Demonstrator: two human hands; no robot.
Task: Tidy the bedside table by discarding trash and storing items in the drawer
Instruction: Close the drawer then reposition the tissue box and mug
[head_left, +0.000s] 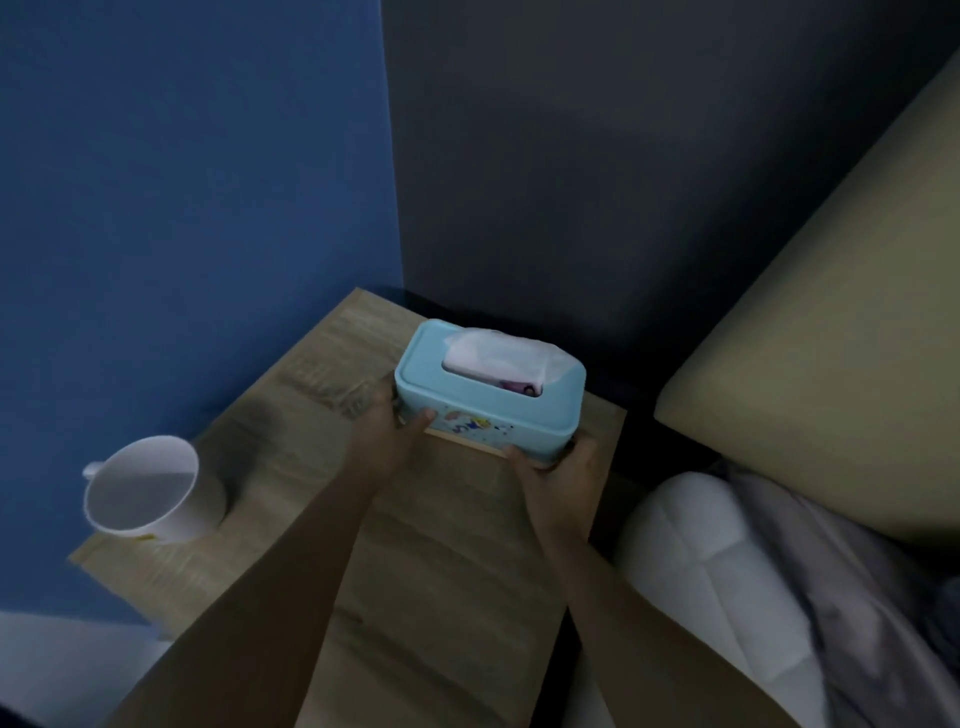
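Wood bedside table (415, 571) | blue wall (197, 182) | both hands on tissue box (488, 395)

Bedside table (426, 545) of pale matt wood-grain laminate, tissue box (483, 410) in smooth light-blue plastic with a faint sheen, soft white tissue (498, 356) crumpled in its slot, smooth white mug (150, 491), quilted white cloth bedding (727, 571), matt beige headboard (831, 364).

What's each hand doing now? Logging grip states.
Left hand: closed on the tissue box.
Right hand: closed on the same box.
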